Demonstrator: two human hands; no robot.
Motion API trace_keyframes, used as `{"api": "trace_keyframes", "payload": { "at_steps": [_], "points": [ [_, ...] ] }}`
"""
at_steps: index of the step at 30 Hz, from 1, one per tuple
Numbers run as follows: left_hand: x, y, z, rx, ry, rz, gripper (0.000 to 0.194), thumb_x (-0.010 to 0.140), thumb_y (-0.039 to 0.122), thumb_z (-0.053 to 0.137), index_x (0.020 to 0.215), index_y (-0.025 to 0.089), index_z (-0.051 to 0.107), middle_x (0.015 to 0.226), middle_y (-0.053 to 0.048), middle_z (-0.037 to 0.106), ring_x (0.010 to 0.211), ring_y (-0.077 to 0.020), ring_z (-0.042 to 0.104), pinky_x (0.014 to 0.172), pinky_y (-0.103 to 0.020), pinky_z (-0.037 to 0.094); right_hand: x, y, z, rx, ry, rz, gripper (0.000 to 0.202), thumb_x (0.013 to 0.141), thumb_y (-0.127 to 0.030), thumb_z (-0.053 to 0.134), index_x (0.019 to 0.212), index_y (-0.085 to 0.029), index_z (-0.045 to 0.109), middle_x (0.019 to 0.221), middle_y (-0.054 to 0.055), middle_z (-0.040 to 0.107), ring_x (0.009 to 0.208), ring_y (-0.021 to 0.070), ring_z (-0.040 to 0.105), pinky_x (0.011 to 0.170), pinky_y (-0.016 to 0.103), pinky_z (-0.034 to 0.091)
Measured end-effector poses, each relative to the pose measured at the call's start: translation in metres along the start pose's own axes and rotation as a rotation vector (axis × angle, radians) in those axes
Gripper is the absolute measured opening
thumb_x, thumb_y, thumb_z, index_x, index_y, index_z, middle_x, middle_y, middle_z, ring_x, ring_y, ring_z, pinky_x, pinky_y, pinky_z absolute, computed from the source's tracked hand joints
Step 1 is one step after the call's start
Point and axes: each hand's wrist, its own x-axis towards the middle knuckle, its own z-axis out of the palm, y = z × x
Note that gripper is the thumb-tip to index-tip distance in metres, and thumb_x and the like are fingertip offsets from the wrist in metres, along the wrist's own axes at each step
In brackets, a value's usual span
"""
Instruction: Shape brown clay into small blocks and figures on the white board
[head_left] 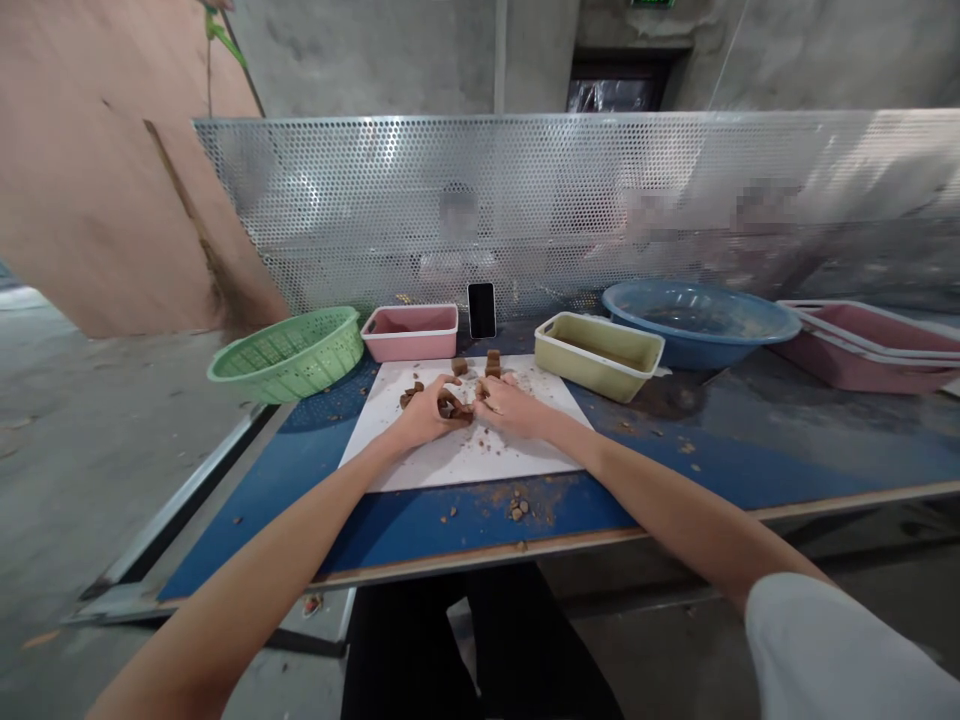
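Over the white board [409, 465], my left hand [426, 415] curls its thumb and fingers around a brown crumbly chunk [454, 408]. My right hand [516, 406] meets it from the other side, fingertips pinched at small brown bits; what lies under them is partly hidden. A pile of brown pieces [409, 394] rests just left of my left hand. Beyond the hands stand two brown blocks, one squat [459, 366] and one taller [493, 362]. Crumbs are scattered on the board around both hands.
Along the back are a green basket [292, 352], a pink bin [412, 345], an upright phone [481, 310], a yellow-green bin [592, 365], a blue basin [697, 345] and stacked pink bins [862, 365]. Behind rises a perforated metal panel [525, 170]. Crumbs [518, 508] lie near the front edge.
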Motion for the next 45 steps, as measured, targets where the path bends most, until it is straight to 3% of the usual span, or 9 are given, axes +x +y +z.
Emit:
{"api": "trace_keyframes", "payload": {
  "at_steps": [7, 13, 17, 21, 32, 35, 40, 45],
  "points": [
    [0.0, 0.0, 0.001, -0.008, -0.019, 0.008, 0.067, 0.073, 0.04, 0.085, 0.127, 0.022, 0.05, 0.095, -0.004, 0.077, 0.086, -0.0218, 0.074, 0.083, -0.036, 0.056, 0.005, 0.0, -0.001, -0.092, -0.084, 0.035, 0.018, 0.099, -0.032, 0.046, 0.09, -0.02, 0.056, 0.094, 0.011, 0.065, 0.095, 0.0272, 0.057, 0.093, 0.043, 0.037],
    [0.002, -0.007, 0.004, -0.01, 0.0, 0.014, 0.066, 0.074, 0.04, 0.086, 0.127, 0.022, 0.051, 0.097, -0.005, 0.077, 0.084, -0.0212, 0.073, 0.081, -0.035, 0.056, 0.001, -0.007, -0.009, -0.157, -0.143, -0.008, 0.03, 0.103, -0.031, 0.045, 0.08, -0.019, 0.059, 0.093, 0.013, 0.067, 0.094, 0.028, 0.057, 0.092, 0.043, 0.035],
    [0.002, -0.009, -0.005, -0.064, -0.062, 0.019, 0.069, 0.072, 0.042, 0.088, 0.128, 0.022, 0.054, 0.105, -0.008, 0.078, 0.095, -0.0242, 0.075, 0.089, -0.039, 0.058, -0.003, -0.006, -0.014, -0.134, -0.109, -0.027, 0.034, 0.106, -0.031, 0.042, 0.079, -0.019, 0.059, 0.097, 0.013, 0.067, 0.091, 0.026, 0.055, 0.094, 0.044, 0.035],
    [0.0, -0.009, -0.019, -0.13, -0.148, 0.031, 0.057, 0.083, 0.046, 0.081, 0.129, 0.021, 0.057, 0.113, -0.012, 0.079, 0.106, -0.0249, 0.076, 0.097, -0.041, 0.056, -0.005, -0.008, -0.017, -0.088, -0.076, -0.04, 0.037, 0.108, -0.035, 0.037, 0.082, -0.019, 0.059, 0.102, 0.011, 0.066, 0.093, 0.0245, 0.054, 0.097, 0.043, 0.036],
    [0.002, -0.013, -0.018, -0.127, -0.136, 0.042, 0.055, 0.079, 0.046, 0.083, 0.124, 0.021, 0.063, 0.104, -0.01, 0.08, 0.096, -0.0255, 0.077, 0.093, -0.043, 0.059, 0.001, -0.012, -0.011, -0.172, -0.212, -0.069, 0.036, 0.105, -0.034, 0.045, 0.074, -0.019, 0.057, 0.084, 0.01, 0.067, 0.083, 0.0244, 0.056, 0.094, 0.043, 0.035],
    [0.002, -0.013, -0.018, -0.13, -0.131, 0.038, 0.056, 0.079, 0.045, 0.083, 0.125, 0.021, 0.063, 0.105, -0.01, 0.08, 0.097, -0.0252, 0.076, 0.094, -0.043, 0.058, 0.0, -0.009, -0.012, -0.162, -0.188, -0.07, 0.039, 0.106, -0.035, 0.044, 0.073, -0.019, 0.057, 0.084, 0.01, 0.067, 0.081, 0.023, 0.055, 0.094, 0.043, 0.035],
    [0.001, -0.01, -0.021, -0.152, -0.149, 0.055, 0.055, 0.082, 0.041, 0.081, 0.13, 0.021, 0.061, 0.121, -0.015, 0.077, 0.11, -0.0276, 0.075, 0.099, -0.045, 0.057, -0.001, 0.004, -0.015, -0.178, -0.077, -0.116, 0.043, 0.109, -0.033, 0.034, 0.08, -0.018, 0.062, 0.096, 0.012, 0.068, 0.093, 0.0247, 0.057, 0.1, 0.045, 0.033],
    [0.001, -0.008, -0.021, -0.137, -0.174, 0.059, 0.053, 0.082, 0.04, 0.081, 0.128, 0.022, 0.063, 0.117, -0.012, 0.079, 0.109, -0.0261, 0.075, 0.099, -0.042, 0.057, 0.001, 0.005, -0.013, -0.173, -0.11, -0.121, 0.04, 0.106, -0.031, 0.038, 0.076, -0.019, 0.06, 0.09, 0.01, 0.068, 0.084, 0.0222, 0.055, 0.099, 0.044, 0.033]
  ]
}}
